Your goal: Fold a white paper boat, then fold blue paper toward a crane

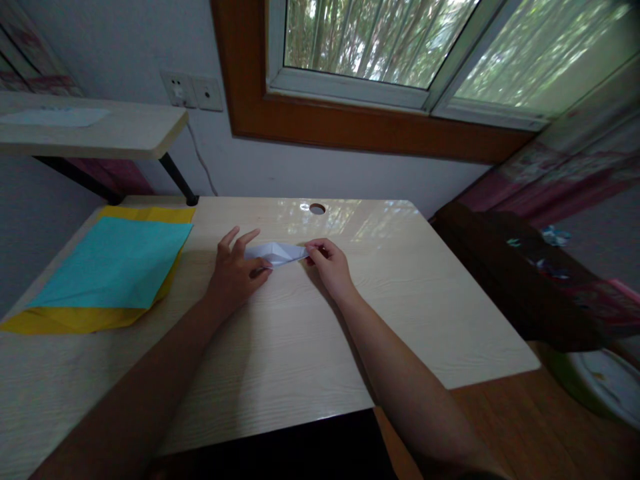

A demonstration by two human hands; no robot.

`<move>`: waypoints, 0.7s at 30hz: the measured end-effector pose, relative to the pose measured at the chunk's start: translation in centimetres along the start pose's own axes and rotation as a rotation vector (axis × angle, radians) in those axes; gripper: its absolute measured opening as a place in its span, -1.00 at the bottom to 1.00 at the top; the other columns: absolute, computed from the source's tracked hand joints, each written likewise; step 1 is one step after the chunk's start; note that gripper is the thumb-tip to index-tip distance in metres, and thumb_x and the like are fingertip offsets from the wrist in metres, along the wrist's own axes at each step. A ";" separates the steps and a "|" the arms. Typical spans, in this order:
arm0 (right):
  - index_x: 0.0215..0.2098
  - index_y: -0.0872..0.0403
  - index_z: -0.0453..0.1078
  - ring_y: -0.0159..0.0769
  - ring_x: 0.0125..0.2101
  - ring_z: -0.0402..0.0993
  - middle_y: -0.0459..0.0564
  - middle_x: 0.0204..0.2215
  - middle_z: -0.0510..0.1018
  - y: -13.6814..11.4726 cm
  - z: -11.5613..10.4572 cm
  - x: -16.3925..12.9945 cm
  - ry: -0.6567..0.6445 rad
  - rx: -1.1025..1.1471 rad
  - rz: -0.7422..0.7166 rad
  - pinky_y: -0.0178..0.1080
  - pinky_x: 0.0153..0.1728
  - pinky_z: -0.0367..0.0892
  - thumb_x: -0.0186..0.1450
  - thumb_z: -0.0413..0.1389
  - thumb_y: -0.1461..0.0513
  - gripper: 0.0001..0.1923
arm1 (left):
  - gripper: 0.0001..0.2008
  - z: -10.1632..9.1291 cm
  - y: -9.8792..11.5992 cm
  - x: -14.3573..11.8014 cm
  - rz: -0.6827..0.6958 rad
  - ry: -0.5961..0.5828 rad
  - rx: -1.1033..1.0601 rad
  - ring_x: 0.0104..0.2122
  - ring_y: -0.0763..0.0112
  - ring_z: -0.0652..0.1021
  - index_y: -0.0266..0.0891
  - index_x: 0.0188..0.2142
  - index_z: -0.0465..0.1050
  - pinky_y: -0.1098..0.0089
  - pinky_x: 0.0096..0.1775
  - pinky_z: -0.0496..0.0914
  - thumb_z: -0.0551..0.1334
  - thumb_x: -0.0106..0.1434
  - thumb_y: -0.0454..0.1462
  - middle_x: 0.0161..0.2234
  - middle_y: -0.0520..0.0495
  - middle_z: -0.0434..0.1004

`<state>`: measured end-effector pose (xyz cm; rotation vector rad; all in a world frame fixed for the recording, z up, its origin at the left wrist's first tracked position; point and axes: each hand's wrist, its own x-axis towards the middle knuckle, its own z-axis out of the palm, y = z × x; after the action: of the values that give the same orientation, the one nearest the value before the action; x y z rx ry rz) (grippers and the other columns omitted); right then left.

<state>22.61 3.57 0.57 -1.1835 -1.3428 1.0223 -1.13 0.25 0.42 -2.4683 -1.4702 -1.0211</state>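
A small folded piece of white paper lies between my two hands over the middle of the desk, long and narrow with a raised crease near its centre. My left hand has its thumb and a finger at the paper's lower left edge, while the other fingers stretch up and apart. At the paper's right tip, my right hand pinches it between thumb and fingers. The undersides of the fingers and part of the left end of the paper are hidden.
Sheets of turquoise paper and yellow paper lie stacked on the desk at the left. A raised shelf stands behind them. A round cable hole is near the back edge. A dark wooden cabinet stands at right.
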 end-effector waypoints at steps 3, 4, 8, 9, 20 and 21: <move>-0.29 0.06 0.50 -0.31 -0.45 0.46 -0.08 -0.46 0.54 0.0 0.0 0.0 0.003 -0.008 -0.004 -0.25 -0.35 0.36 0.23 0.16 0.13 -0.82 | -0.92 0.0 0.0 0.0 -0.031 -0.012 0.003 0.33 -0.16 0.08 -0.09 -0.36 0.64 -0.18 0.31 0.07 0.36 0.23 -0.20 0.27 -0.10 0.23; -0.29 0.06 0.50 -0.31 -0.45 0.46 -0.08 -0.46 0.54 0.0 0.0 0.0 0.002 -0.006 -0.005 -0.25 -0.35 0.36 0.23 0.15 0.13 -0.82 | -0.91 0.0 0.0 0.0 -0.037 -0.011 0.004 0.33 -0.16 0.08 -0.11 -0.36 0.63 -0.18 0.31 0.07 0.36 0.23 -0.19 0.26 -0.12 0.24; -0.29 0.05 0.50 -0.30 -0.43 0.46 -0.07 -0.45 0.55 0.0 0.0 0.1 0.011 -0.008 -0.006 -0.25 -0.34 0.37 0.22 0.15 0.13 -0.82 | -0.84 0.2 -0.2 0.1 -0.056 0.030 -0.002 0.30 -0.16 0.13 -0.14 -0.35 0.61 -0.17 0.29 0.08 0.38 0.21 -0.12 0.24 -0.20 0.26; -0.30 0.05 0.50 -0.30 -0.43 0.46 -0.07 -0.45 0.54 0.0 0.0 0.1 0.012 -0.007 -0.005 -0.25 -0.34 0.36 0.22 0.15 0.13 -0.82 | -0.82 0.3 -0.3 0.1 -0.066 0.048 -0.014 0.29 -0.15 0.15 -0.14 -0.32 0.61 -0.16 0.28 0.09 0.39 0.20 -0.10 0.23 -0.21 0.27; -0.29 0.07 0.49 -0.31 -0.45 0.45 -0.08 -0.47 0.54 0.0 -0.1 0.1 0.015 0.017 0.002 -0.25 -0.36 0.35 0.21 0.14 0.15 -0.81 | -0.73 0.2 -1.2 0.6 -0.393 0.327 -0.357 0.10 0.15 0.40 -0.18 -0.06 0.41 0.12 0.14 0.33 0.22 0.32 -0.11 0.03 -0.18 0.37; -0.29 0.07 0.49 -0.31 -0.46 0.45 -0.08 -0.47 0.53 0.0 -0.1 0.1 0.015 0.019 0.004 -0.25 -0.36 0.35 0.20 0.14 0.15 -0.82 | -0.74 0.2 -1.4 0.6 -0.453 0.342 -0.399 0.07 0.17 0.41 -0.19 -0.06 0.41 0.15 0.12 0.34 0.20 0.33 -0.13 0.01 -0.17 0.37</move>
<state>22.68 3.66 0.59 -1.1779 -1.3172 1.0244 -1.94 1.51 0.24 -2.0494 -1.8889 -1.8737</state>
